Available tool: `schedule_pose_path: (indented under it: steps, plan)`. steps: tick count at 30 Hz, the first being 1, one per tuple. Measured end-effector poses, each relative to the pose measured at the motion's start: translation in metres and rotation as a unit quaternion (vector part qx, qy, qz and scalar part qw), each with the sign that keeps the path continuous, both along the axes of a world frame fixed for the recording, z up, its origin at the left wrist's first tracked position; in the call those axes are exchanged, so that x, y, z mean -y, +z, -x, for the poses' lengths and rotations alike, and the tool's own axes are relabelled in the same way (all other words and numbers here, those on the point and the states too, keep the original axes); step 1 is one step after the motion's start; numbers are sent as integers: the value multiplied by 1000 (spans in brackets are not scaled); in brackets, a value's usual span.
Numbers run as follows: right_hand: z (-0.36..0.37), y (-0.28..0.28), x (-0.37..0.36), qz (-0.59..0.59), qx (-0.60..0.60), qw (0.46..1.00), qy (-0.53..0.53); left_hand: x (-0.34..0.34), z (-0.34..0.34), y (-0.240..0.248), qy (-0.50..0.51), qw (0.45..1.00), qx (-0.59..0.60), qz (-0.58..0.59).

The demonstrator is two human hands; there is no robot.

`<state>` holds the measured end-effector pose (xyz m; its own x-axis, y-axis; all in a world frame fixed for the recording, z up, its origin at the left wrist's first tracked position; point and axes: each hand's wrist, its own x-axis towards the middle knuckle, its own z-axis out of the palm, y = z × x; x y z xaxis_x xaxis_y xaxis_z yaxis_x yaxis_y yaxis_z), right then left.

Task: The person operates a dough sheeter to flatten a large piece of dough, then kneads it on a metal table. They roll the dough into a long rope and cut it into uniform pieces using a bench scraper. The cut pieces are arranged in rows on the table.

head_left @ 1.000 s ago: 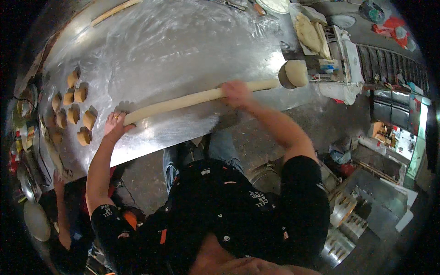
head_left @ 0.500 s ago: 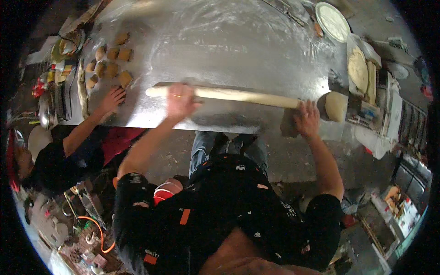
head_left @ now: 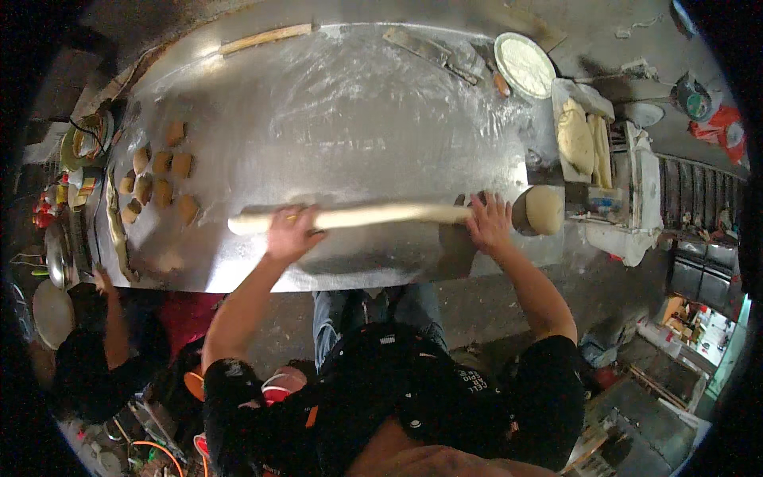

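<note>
A long pale dough rope (head_left: 381,214) lies crosswise near the front of the metal table. My left hand (head_left: 292,232) rests over it a little in from its left end, thumb out to the side. At the right end, my right hand (head_left: 489,222) lies with its fingers stretched and spread, touching the dough. Both hands press from above rather than wrap around it. Just right of my right hand sits a rounded lump of dough (head_left: 544,211). The underside of the rope and my palms are hidden.
Several brown pieces (head_left: 163,163) lie at the table's left, beside a thin dough strip (head_left: 117,226). A co-worker's hand (head_left: 103,280) is at the front left edge. Along the back are a wooden stick (head_left: 266,38), a scraper (head_left: 417,45) and a flour bowl (head_left: 524,65).
The whole view has shifted, showing more of the table's far edge. The co-worker's hand has drawn back from the brown pieces toward the table's front edge. My hands stay on the dough rope.
</note>
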<state>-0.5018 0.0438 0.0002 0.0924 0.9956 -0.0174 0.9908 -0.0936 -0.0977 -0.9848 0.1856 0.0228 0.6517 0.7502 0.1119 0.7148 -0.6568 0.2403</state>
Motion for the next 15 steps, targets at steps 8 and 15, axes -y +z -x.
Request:
schedule_pose_path:
  steps: [8, 15]
  plan:
    - [-28, -5, -269, -140, -13, 989, -47, -45, 105, 11, -42, 991, -121, 43]
    - [8, 73, -262, 202, -125, 965, -109, 1, 4, 6, -38, 991, -116, 55]
